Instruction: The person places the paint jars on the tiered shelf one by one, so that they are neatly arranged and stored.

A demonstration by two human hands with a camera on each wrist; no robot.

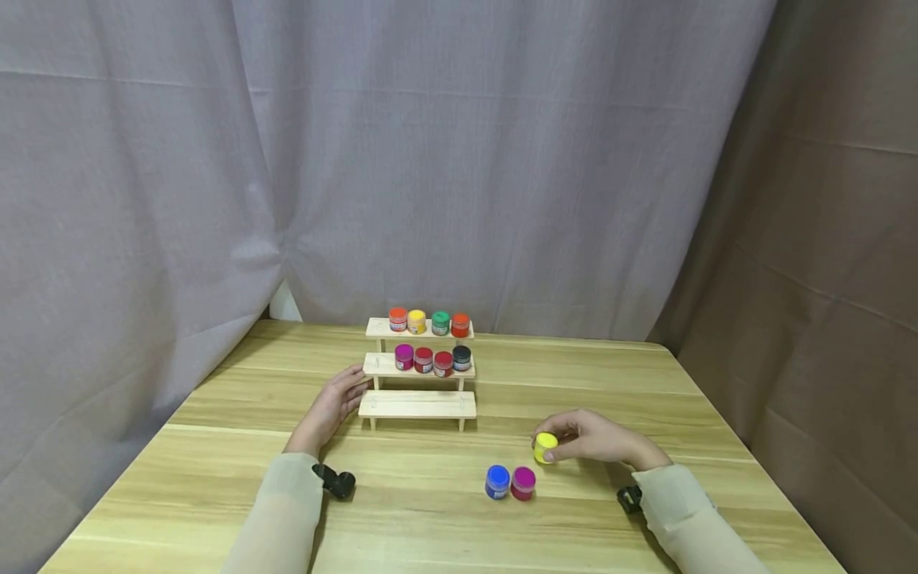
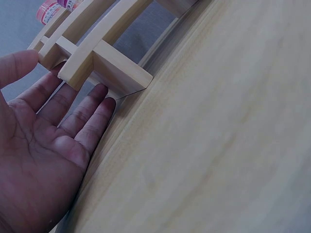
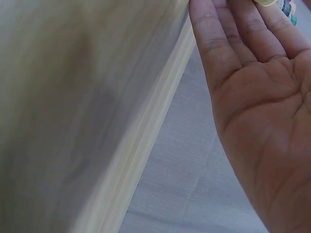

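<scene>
My right hand pinches a small yellow paint jar between thumb and fingers, over the right part of the table. In the right wrist view only a sliver of that jar shows at the top edge. My left hand is at the left side of a three-tier wooden rack. Its fingers are extended and reach the rack's end, seen close in the left wrist view. A blue paint jar and a magenta paint jar stand side by side in front of the right hand.
On the rack's top tier stand several jars, among them a green jar and a yellow-orange jar. The middle tier holds several more, with a black jar at its right end. A grey curtain hangs behind the wooden table.
</scene>
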